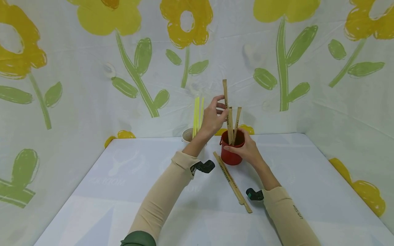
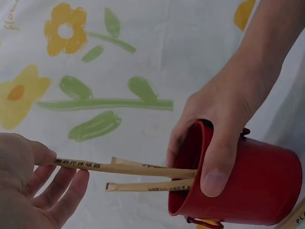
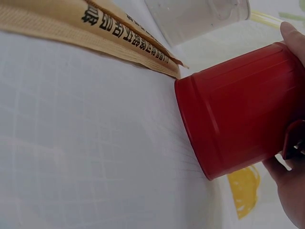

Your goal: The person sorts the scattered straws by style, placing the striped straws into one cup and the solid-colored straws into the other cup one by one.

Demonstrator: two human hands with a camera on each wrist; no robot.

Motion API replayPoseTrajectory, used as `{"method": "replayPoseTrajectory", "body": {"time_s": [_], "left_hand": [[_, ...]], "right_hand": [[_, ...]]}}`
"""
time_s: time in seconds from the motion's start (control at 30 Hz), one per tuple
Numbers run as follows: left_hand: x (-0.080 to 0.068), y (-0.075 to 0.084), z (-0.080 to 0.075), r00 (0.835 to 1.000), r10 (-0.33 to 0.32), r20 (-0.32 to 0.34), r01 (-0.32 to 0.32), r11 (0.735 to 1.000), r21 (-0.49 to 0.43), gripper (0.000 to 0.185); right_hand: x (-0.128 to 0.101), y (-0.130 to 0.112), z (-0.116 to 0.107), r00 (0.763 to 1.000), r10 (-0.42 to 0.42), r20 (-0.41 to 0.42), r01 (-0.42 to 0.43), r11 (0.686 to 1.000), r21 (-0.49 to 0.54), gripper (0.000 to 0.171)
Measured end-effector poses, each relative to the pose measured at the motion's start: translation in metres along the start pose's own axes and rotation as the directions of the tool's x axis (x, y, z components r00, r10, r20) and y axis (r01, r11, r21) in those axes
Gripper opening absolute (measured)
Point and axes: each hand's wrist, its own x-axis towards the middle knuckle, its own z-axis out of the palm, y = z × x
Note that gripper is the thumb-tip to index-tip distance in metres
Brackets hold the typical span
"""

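Note:
My left hand pinches a straw in a brown paper wrapper between thumb and fingers. That straw stands nearly upright, its lower end inside the mouth of a small red bucket. Around the bucket's rim my right hand is curled, with the thumb on the near side and fingers on the far side. Two more wrapped straws lean in the bucket, their lower ends hidden by its wall. On the table in front of it lie a couple of wrapped straws, side by side and printed with dark characters.
Behind my left forearm stands a white bucket holding several thin yellow sticks. The white table meets a flower-printed cloth at the back and sides. Dark wrist cameras stick out from both sleeves.

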Motion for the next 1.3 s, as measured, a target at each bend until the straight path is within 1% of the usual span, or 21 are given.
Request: {"method": "replayPoseTrajectory", "body": {"time_s": [0.43, 0.67, 0.87, 1.03, 1.3], "left_hand": [[-0.010, -0.018, 0.006, 0.996, -0.061, 0.072, 0.060, 0.998, 0.019, 0.049], [-0.013, -0.027, 0.007, 0.995, -0.079, 0.067, 0.078, 0.997, 0.026, 0.047], [-0.016, -0.032, 0.004, 0.995, -0.076, 0.064, 0.074, 0.997, 0.028, 0.046], [-0.025, -0.038, 0.001, 0.993, -0.090, 0.073, 0.085, 0.994, 0.070, 0.044], [-0.044, -0.052, 0.000, 0.986, -0.137, 0.090, 0.134, 0.990, 0.044, 0.041]], "right_hand": [[-0.001, -0.002, 0.000, 1.000, -0.001, 0.002, 0.001, 1.000, -0.006, 0.094], [-0.001, -0.003, 0.000, 1.000, -0.011, -0.004, 0.011, 1.000, -0.008, 0.093], [-0.001, -0.002, 0.000, 1.000, -0.013, -0.007, 0.013, 1.000, -0.013, 0.095], [-0.001, -0.002, 0.000, 1.000, -0.006, -0.009, 0.006, 1.000, -0.013, 0.095], [-0.002, -0.002, 0.000, 1.000, -0.007, -0.006, 0.007, 1.000, -0.010, 0.095]]}}
